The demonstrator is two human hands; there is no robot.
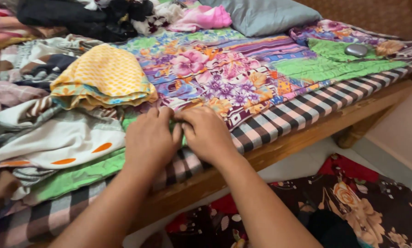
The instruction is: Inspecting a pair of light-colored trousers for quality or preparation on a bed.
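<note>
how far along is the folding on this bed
Looks done: one yellow patterned cloth lies folded. In hand: the left hand and right hand pinch the near edge of the floral cloth, spread flat. Left: the loose heap of clothes at left and the dark pile at the back.

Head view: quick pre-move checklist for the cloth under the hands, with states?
1. Both hands on the cloth: ok. Left hand and right hand meet on the green cloth at the bed's front edge.
2. Grip closed on fabric: cannot tell; fingertips are curled under and hidden.
3. Cloth lies flat: not ok; it is rumpled to the left.
4. Neighbours clear of the cloth: not ok; the white cloth with orange marks overlaps it.
5. Folded yellow cloth apart from the hands: ok.
6. Small grey oval object out of the way: ok, at the far right of the bed.
</note>
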